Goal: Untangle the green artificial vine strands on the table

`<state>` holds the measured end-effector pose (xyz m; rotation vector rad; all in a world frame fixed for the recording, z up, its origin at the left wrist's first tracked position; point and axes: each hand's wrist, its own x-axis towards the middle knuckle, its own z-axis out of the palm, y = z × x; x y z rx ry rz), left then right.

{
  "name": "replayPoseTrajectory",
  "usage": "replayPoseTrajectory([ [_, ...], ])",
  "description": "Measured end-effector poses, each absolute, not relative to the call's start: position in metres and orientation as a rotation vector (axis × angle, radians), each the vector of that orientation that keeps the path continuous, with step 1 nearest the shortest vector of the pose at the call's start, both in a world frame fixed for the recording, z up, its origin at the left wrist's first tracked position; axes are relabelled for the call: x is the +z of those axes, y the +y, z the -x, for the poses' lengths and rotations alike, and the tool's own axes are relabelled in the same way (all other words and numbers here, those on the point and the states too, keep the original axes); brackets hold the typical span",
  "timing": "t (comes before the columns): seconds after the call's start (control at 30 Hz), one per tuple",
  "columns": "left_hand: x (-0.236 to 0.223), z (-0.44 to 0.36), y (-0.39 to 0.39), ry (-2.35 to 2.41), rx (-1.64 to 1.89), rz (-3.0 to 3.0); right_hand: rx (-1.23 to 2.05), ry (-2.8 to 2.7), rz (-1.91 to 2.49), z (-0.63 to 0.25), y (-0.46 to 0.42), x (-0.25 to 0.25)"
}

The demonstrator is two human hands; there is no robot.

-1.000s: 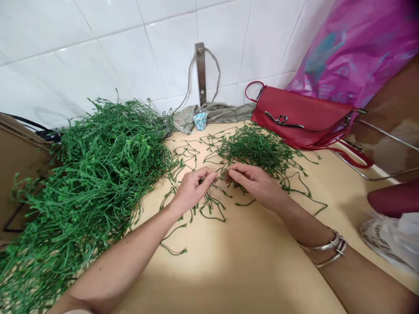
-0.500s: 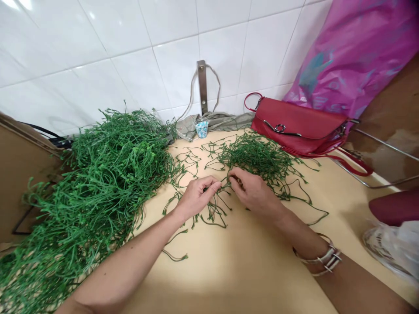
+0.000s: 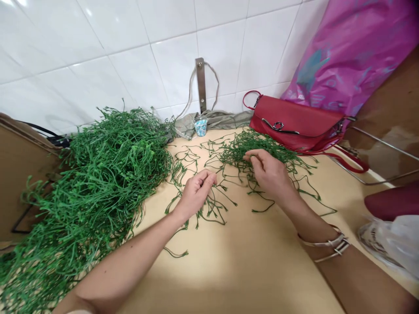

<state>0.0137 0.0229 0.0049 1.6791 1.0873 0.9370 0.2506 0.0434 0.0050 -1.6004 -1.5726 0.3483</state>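
Observation:
My left hand is closed around a small bunch of thin green plastic stems, whose forked tips fan out below and to the right of the fingers. My right hand is over the left part of a smaller heap of green stems, its thumb and fingers curled in a pinch. What that pinch holds, if anything, is hidden among the stems. A few loose stems lie just below the right hand. On the left rises a much bigger heap of green stems.
A red handbag rests at the back right, before a purple plastic bag. A small clear cup with blue and white contents stands near the tiled wall. Cardboard borders the left; a white plastic bag sits right.
My right hand has moved away from the left hand, to the right and back over the smaller heap. The left hand keeps its bunch and has hardly moved.

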Motion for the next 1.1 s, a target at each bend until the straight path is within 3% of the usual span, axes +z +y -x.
replayPoseTrajectory([
  [0.13,0.001,-0.016,0.026,1.090,0.924,-1.729,0.338,-1.553,1.441,-0.236,0.031,0.016],
  [0.33,0.004,-0.015,0.025,1.077,0.919,-1.786,0.973,-1.797,1.196,-0.215,0.016,0.023],
  [0.7,-0.001,-0.011,0.028,1.095,0.942,-1.703,1.081,-1.847,1.131,-0.212,0.018,0.016],
  [1.1,0.010,-0.015,0.019,1.082,0.840,-1.879,0.312,-1.501,1.627,-0.259,0.038,0.010],
])
